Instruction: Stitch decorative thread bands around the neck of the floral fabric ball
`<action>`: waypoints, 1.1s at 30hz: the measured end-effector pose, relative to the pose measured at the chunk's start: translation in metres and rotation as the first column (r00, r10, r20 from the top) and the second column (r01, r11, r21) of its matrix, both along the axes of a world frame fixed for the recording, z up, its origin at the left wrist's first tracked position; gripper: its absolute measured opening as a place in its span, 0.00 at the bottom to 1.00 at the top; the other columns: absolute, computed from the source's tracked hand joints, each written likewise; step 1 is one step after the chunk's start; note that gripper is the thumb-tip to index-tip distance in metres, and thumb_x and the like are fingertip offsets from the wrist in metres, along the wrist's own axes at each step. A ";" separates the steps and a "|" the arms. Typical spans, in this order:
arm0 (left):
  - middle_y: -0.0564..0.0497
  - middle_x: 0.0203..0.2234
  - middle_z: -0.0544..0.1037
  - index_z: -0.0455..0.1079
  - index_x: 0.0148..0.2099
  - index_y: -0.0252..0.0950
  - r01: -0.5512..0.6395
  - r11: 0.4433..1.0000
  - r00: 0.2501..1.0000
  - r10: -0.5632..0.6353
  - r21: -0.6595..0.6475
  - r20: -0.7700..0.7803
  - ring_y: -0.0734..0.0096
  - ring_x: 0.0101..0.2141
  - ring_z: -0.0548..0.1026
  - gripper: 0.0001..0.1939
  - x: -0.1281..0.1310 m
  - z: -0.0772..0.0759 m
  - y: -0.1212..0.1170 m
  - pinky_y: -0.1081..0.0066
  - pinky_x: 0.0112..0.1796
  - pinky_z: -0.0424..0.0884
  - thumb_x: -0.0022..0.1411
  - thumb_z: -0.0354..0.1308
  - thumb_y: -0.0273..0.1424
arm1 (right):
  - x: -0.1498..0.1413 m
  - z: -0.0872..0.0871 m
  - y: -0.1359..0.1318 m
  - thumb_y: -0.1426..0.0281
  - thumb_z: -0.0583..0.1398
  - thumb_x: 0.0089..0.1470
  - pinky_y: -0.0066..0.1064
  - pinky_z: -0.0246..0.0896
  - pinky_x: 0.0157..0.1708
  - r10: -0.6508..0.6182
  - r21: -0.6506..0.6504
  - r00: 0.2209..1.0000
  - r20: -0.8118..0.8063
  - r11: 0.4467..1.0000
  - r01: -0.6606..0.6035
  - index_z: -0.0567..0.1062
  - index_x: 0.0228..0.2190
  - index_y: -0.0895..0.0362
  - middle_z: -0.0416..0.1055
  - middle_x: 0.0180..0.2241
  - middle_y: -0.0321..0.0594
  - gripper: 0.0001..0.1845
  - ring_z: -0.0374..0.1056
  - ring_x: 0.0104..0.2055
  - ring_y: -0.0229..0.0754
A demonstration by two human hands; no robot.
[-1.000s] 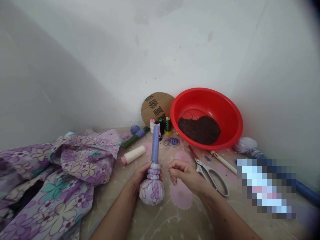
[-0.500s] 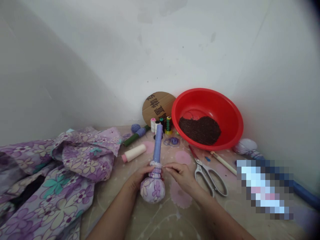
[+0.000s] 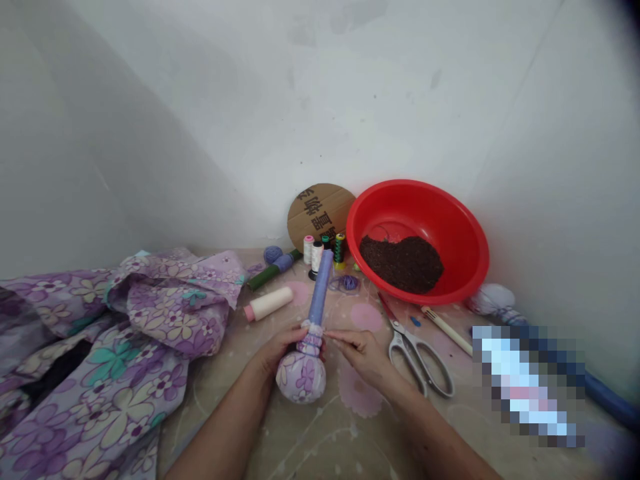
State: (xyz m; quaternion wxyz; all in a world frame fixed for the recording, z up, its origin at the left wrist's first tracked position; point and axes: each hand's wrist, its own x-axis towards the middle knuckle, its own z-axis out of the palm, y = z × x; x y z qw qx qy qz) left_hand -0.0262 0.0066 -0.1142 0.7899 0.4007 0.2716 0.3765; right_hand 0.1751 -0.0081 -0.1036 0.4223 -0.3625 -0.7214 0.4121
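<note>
My left hand (image 3: 283,348) is wrapped round the gathered neck of a stick with a ball-shaped, flower-print fabric head (image 3: 301,379). Its handle (image 3: 321,287), bound in blue-purple, points up and away from me, leaning slightly right. Bands of cord or thread circle the fabric neck, and a ruffled edge stands above them. On the right side of that neck, my right hand (image 3: 357,347) is pinched, fingertips close against the bands. Whatever lies between those fingertips is too small to make out. Silver scissors (image 3: 419,353) lie just right of my right hand.
Flower-print cloth (image 3: 135,347) is heaped at left. A red basin (image 3: 460,233) with dark brown filling stands behind, beside a cardboard disc (image 3: 320,210) and thread spools (image 3: 317,259). A white thread cone (image 3: 270,305), a green stick (image 3: 265,277) and a seam-ripper-like pale tool (image 3: 447,330) lie around.
The stick has tilted, its handle top moving right and its fabric head slightly left. My right fingers have stretched a little more toward the neck. My left hand keeps its hold.
</note>
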 end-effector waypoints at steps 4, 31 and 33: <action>0.42 0.28 0.75 0.67 0.39 0.28 -0.014 1.000 1.000 0.014 -0.003 -0.015 0.64 0.28 0.76 0.18 0.000 0.000 0.000 0.62 0.35 0.70 0.51 0.60 0.37 | 0.001 0.001 -0.001 0.61 0.57 0.55 0.42 0.69 0.42 0.030 -0.005 1.000 -0.005 1.000 -0.030 0.79 0.41 0.52 0.77 0.40 0.40 0.15 0.74 0.40 0.47; 0.41 0.27 0.76 0.69 0.38 0.27 0.011 1.000 1.000 -0.011 0.006 -0.023 0.62 0.28 0.76 0.20 -0.001 0.002 -0.001 0.62 0.33 0.70 0.47 0.62 0.38 | -0.008 0.000 -0.002 0.66 0.61 0.50 0.37 0.70 0.39 -0.055 -0.090 0.991 -0.124 0.995 0.044 0.81 0.32 0.53 0.79 0.32 0.39 0.09 0.74 0.36 0.45; 0.40 0.27 0.76 0.69 0.38 0.26 0.005 1.000 0.999 -0.005 -0.007 -0.036 0.62 0.27 0.76 0.21 -0.001 0.000 -0.001 0.63 0.32 0.70 0.46 0.62 0.38 | -0.008 0.001 -0.003 0.68 0.61 0.49 0.36 0.70 0.38 -0.062 -0.093 0.991 -0.121 0.994 0.051 0.81 0.31 0.54 0.79 0.32 0.40 0.09 0.74 0.35 0.44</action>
